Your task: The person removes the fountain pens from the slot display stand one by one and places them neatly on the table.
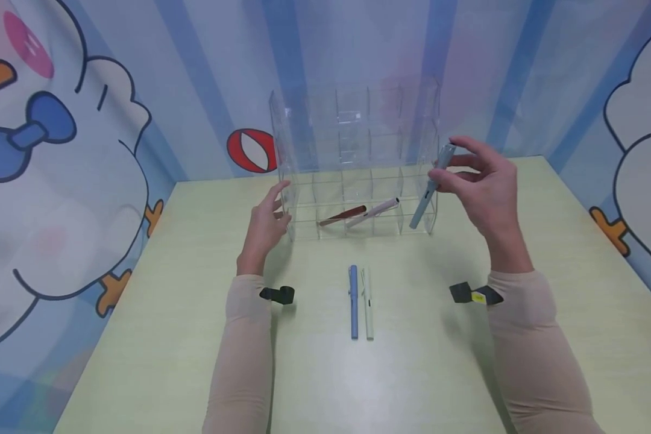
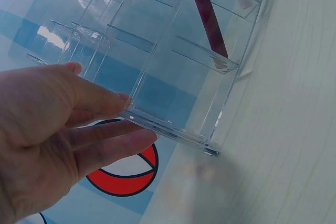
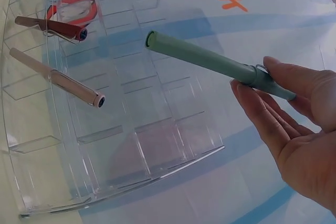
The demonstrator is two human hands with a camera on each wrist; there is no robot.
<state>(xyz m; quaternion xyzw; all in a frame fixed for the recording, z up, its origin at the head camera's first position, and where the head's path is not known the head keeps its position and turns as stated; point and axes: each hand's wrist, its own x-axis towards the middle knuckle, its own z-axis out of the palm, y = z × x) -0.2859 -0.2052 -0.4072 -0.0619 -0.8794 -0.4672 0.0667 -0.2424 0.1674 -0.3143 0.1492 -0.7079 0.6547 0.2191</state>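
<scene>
A clear acrylic pen organizer (image 1: 354,161) with stepped compartments stands at the back of the table. My left hand (image 1: 263,222) grips its left side wall, thumb inside and fingers outside, as the left wrist view shows. At the organizer's right end, my right hand (image 1: 487,187) pinches a grey-green pen (image 1: 425,204) near its clipped end; the other end slants down over the front right compartment. Leaning in the front row are a dark red-brown pen (image 1: 343,216) and, to its right, a pale pinkish-white pen (image 1: 373,213).
On the table (image 1: 314,374) in front of the organizer, a blue pen (image 1: 354,301) and a pale green pen (image 1: 368,304) lie side by side. A printed cartoon backdrop (image 1: 206,78) rises right behind the organizer. Black straps (image 1: 278,295) sit at both wrists.
</scene>
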